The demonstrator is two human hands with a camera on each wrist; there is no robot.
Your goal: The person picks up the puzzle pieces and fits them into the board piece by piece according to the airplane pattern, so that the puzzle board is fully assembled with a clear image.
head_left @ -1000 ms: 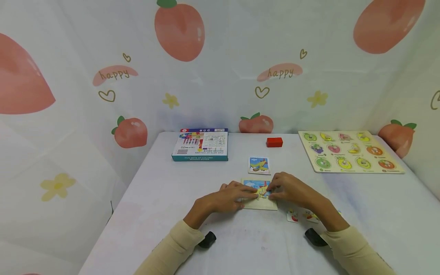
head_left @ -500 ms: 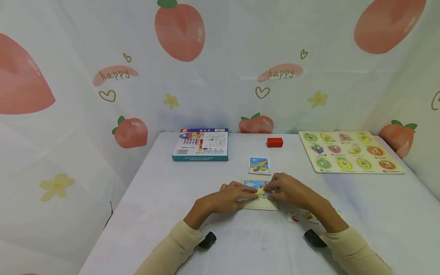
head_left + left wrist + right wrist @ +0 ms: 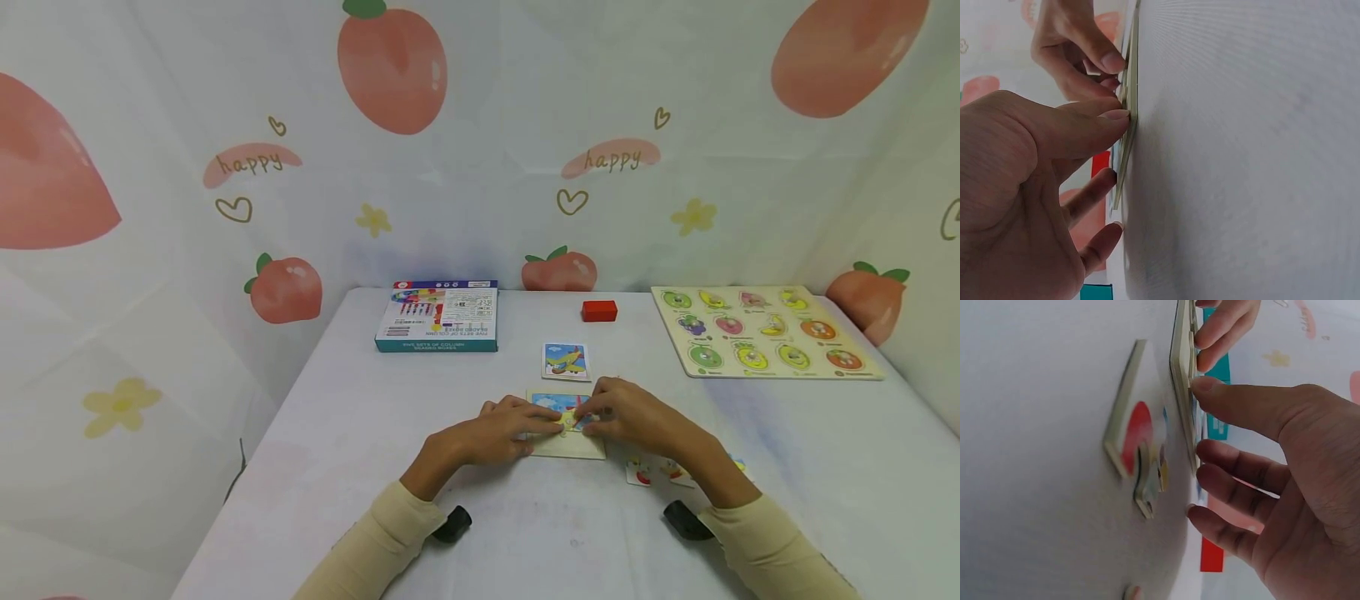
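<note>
Almost nothing has shifted since 1.0 s ago: left hand (image 3: 501, 432) and right hand (image 3: 628, 415) press fingertips on the puzzle board (image 3: 564, 447), lower centre. Upper pieces seated; loose pieces (image 3: 660, 471) remain right of it.

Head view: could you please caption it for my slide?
Both hands press pieces into a puzzle tray on the table.

- We see a teal-edged box (image 3: 437, 316) lying flat at the far left of the table (image 3: 360, 433).
- Red block (image 3: 598, 311) sits near the far edge.
- Fruit peg board (image 3: 763, 342) lies far right.
- Airplane picture card (image 3: 565, 361) lies flat between block and table centre.
- Strawberry-print backdrop (image 3: 225, 158) hangs behind.
</note>
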